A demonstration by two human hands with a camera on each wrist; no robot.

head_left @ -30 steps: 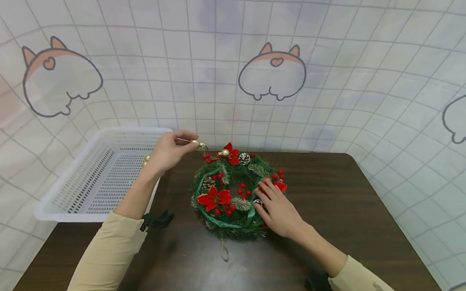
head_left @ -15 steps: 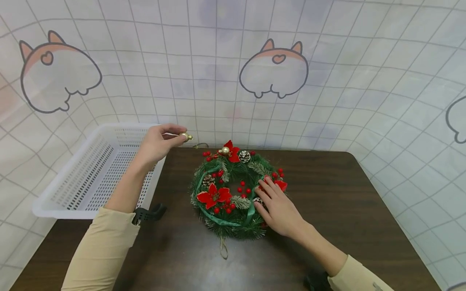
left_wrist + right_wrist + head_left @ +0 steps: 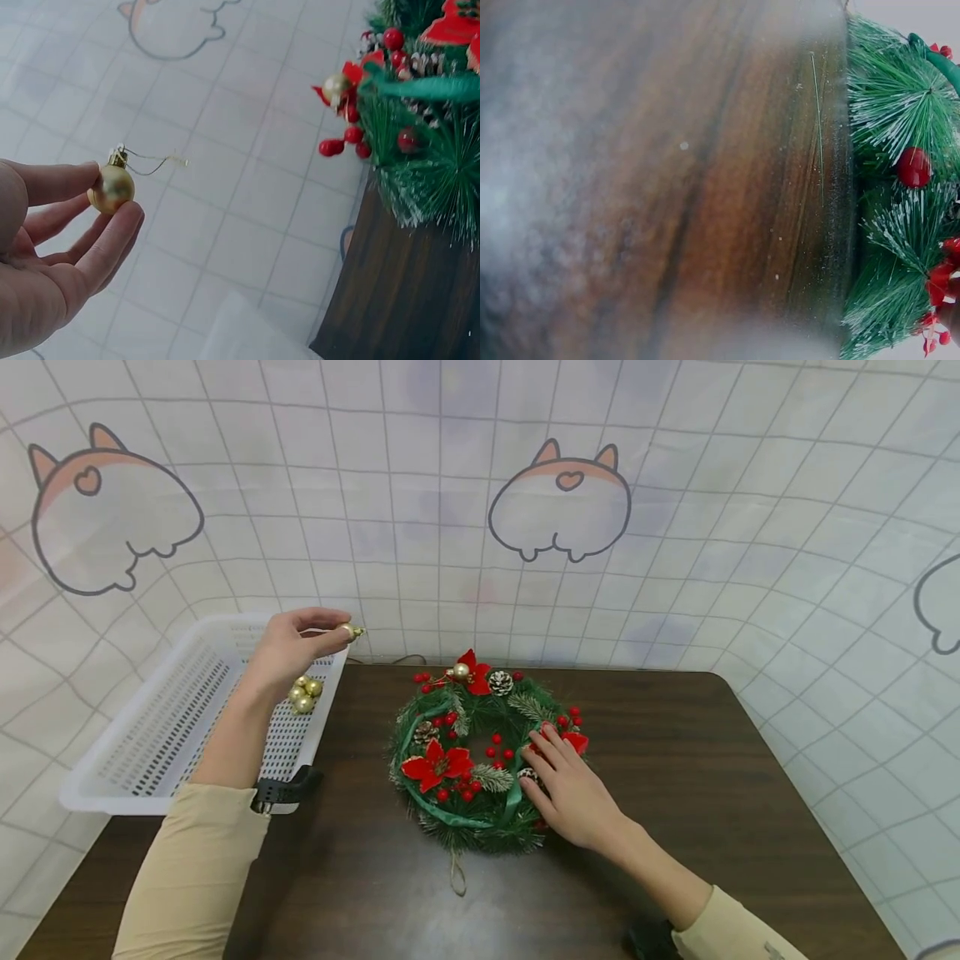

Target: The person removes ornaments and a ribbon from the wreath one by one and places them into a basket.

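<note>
Between thumb and fingertips, my left hand [image 3: 288, 643] pinches a small gold Christmas bauble [image 3: 112, 189] over the right side of the basket. A thin gold cord [image 3: 154, 163] trails from the bauble's cap in the left wrist view. My right hand [image 3: 573, 793] rests with fingers spread on the right side of a green Christmas wreath [image 3: 465, 839]. The wreath carries red poinsettias [image 3: 437, 766], pine cones [image 3: 500, 682], red berries and a green ribbon. Another gold bauble [image 3: 461, 671] sits at its top, beside a poinsettia. In the right wrist view the right hand is almost wholly out of sight.
A white plastic basket [image 3: 78, 797] stands at the left of the dark wooden table [image 3: 675, 743]. Several gold baubles [image 3: 303, 695] lie in its right part. A twine loop [image 3: 457, 875] sticks out from the wreath's near side. A tile-patterned cloth [image 3: 420, 485] hangs behind the table.
My left hand has moved left, away from the wreath's top to above the basket, still pinching the bauble. Baubles in the basket show more fully. The right hand stays on the wreath.
</note>
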